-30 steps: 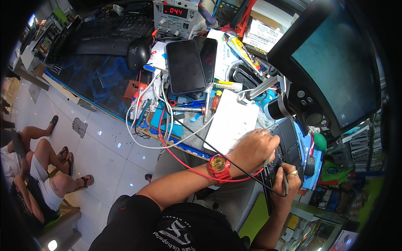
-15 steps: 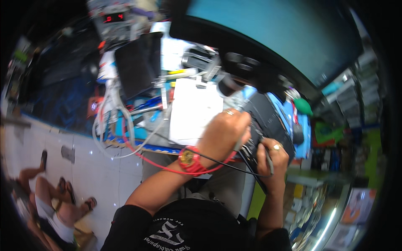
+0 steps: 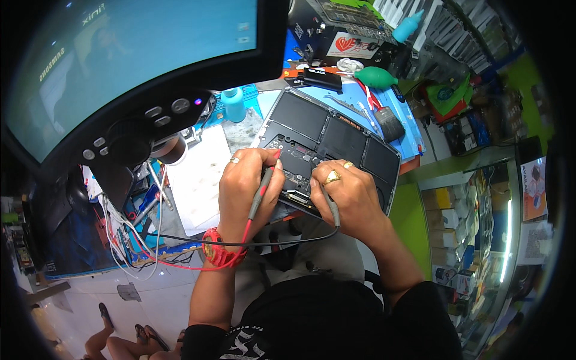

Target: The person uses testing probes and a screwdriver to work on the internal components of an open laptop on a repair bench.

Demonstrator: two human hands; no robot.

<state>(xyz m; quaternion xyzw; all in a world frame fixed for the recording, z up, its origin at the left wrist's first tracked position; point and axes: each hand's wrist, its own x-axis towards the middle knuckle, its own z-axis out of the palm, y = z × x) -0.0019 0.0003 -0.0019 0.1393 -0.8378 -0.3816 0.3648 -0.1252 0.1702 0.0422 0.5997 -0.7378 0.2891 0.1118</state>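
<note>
My left hand [image 3: 249, 177], with a red watch on the wrist, pinches a grey probe [image 3: 259, 198] on a red lead, its tip over the circuit board at the left of an opened laptop [image 3: 342, 144]. My right hand [image 3: 351, 192], with gold rings, pinches a second grey probe [image 3: 333, 210] on a black lead, pointed into the board near the laptop's lower middle; its tip is partly hidden by my fingers. Dark battery packs show inside the laptop. White paper [image 3: 198, 174] lies left of it, under a microscope lens [image 3: 168, 149].
A large microscope screen [image 3: 144, 48] fills the upper left. A cyan bottle [image 3: 233, 105], green air blower [image 3: 375, 77], phone [image 3: 114, 180] and loose cables surround the laptop. A glass display case [image 3: 462, 240] stands at right. Other people's legs [image 3: 102, 336] show at lower left.
My view has swung toward the laptop, so the screen now sits at upper left. Both hands still hold probes and are now squarely over the board, the left one more upright.
</note>
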